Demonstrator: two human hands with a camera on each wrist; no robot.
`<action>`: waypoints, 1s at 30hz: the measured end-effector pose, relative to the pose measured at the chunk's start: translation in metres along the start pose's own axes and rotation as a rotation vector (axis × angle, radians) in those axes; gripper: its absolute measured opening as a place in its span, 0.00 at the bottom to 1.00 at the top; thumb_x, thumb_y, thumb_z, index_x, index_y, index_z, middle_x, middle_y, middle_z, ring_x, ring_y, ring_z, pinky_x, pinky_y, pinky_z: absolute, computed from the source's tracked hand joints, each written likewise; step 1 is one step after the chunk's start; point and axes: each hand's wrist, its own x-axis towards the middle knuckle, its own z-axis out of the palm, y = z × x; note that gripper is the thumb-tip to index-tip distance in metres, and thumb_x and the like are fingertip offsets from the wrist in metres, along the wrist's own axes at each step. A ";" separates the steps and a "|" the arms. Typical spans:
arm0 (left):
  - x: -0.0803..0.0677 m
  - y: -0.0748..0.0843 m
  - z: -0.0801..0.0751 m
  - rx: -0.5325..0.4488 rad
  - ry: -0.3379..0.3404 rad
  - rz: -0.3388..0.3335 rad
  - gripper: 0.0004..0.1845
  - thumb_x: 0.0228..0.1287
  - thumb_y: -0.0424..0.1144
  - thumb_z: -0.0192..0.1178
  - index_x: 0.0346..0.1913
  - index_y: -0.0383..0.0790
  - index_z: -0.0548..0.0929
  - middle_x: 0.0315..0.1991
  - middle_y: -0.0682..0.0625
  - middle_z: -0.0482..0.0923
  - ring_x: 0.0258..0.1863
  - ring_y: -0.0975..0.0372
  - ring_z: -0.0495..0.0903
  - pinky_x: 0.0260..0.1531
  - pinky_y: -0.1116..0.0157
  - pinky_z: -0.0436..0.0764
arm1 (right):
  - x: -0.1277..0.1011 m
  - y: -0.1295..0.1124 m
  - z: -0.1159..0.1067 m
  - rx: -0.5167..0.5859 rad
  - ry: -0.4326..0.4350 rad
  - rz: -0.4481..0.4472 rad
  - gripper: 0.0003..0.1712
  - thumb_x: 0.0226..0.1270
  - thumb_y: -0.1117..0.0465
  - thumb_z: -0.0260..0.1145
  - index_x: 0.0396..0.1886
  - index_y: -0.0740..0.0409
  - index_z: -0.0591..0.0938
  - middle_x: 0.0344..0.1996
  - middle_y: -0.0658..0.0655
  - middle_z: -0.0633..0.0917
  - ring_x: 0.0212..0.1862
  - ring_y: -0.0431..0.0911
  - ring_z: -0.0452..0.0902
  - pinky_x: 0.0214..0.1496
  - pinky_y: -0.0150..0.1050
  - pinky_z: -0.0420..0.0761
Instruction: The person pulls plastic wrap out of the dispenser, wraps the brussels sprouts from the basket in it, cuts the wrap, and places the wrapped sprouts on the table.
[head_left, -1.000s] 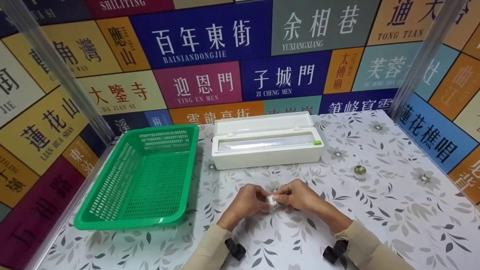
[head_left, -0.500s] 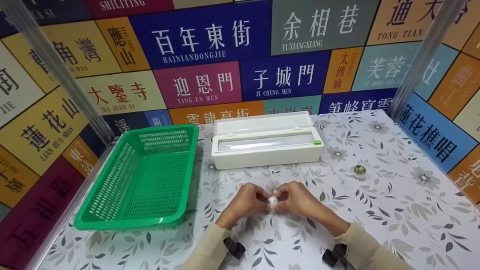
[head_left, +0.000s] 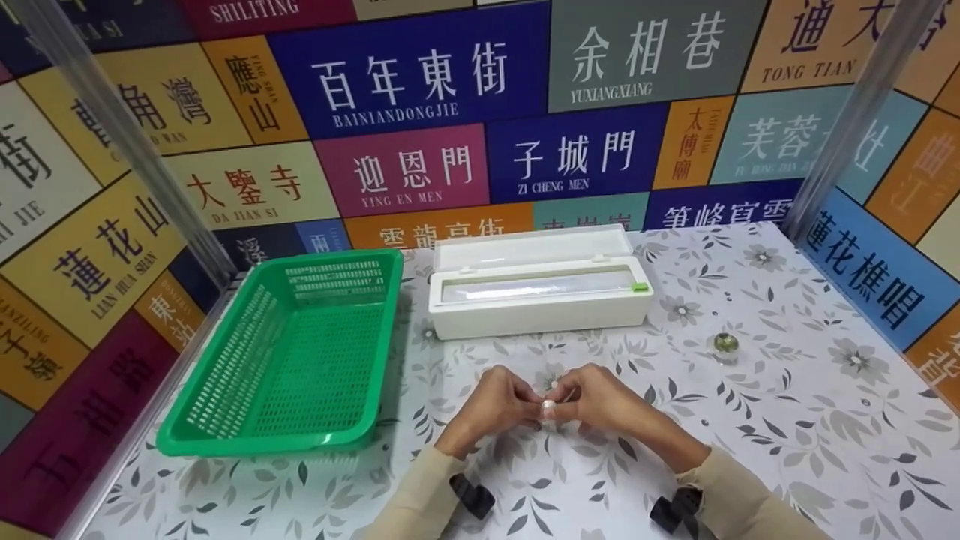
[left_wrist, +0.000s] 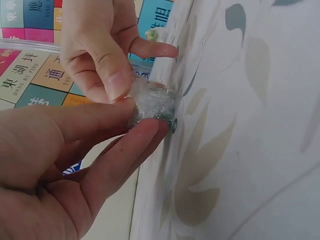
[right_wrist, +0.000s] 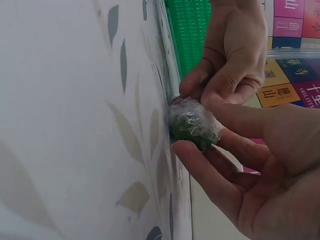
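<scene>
Between my two hands, low over the table, is a small round green thing (right_wrist: 192, 125) wrapped in crinkled cling film, with a little dark purple at one end. In the head view only the white shine of its film shows between the fingertips. My left hand (head_left: 495, 405) pinches one side of the wrapped bundle (left_wrist: 154, 105) between thumb and fingers. From the opposite side, my right hand (head_left: 606, 401) grips it too, its thumb above and its fingers below in the right wrist view. Farther right on the table sits another small round green thing (head_left: 726, 345) in clear film.
A green plastic basket (head_left: 375, 375) stands on the left. Behind the hands is a white cling film box (head_left: 540, 324), its lid (head_left: 532, 247) raised and a green slider (head_left: 639, 286) at its right end. The flowered tablecloth (head_left: 787, 450) runs back to a sign-covered wall (head_left: 405, 75).
The fingers of both hands have shifted closer together over the bundle, hiding more of it. The head view has moved slightly, so the scene sits a little to the right.
</scene>
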 end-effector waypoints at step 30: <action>0.001 -0.007 0.001 -0.209 -0.040 -0.179 0.06 0.53 0.25 0.72 0.34 0.27 0.87 0.30 0.36 0.88 0.24 0.53 0.89 0.26 0.64 0.88 | 0.001 0.003 0.001 -0.061 -0.025 0.000 0.20 0.46 0.66 0.81 0.41 0.59 0.84 0.37 0.56 0.88 0.35 0.43 0.79 0.33 0.37 0.81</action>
